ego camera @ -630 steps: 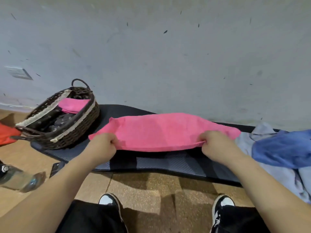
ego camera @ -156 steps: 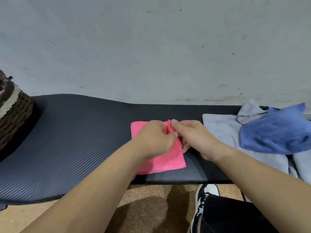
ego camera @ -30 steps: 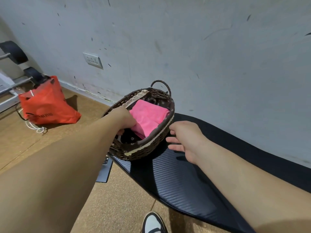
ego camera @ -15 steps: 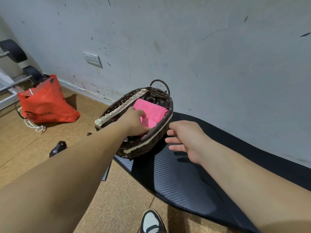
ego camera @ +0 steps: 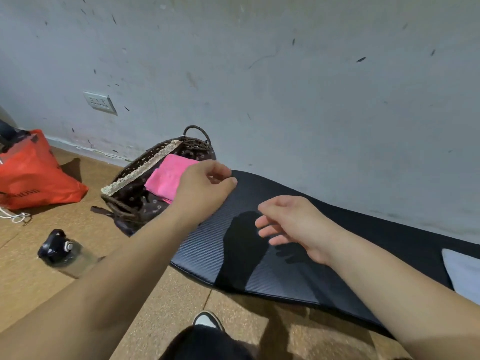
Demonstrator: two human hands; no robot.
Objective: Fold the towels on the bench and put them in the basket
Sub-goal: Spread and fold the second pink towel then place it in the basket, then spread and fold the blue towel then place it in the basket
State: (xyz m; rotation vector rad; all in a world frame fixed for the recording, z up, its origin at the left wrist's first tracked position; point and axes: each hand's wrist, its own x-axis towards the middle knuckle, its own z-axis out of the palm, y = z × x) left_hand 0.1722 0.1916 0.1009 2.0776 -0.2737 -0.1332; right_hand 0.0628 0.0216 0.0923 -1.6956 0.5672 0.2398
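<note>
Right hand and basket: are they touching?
Apart. The head view shows a stretch of bare bench between the right hand and the basket.

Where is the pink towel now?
In the head view, left of centre, the pink towel lies inside the basket on the bench, partly behind the left hand.

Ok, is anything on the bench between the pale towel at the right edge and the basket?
Nothing visible. The bench is bare between the pale towel and the basket; only the empty left hand and right hand hover there. A folded pink towel lies in the basket.
</note>
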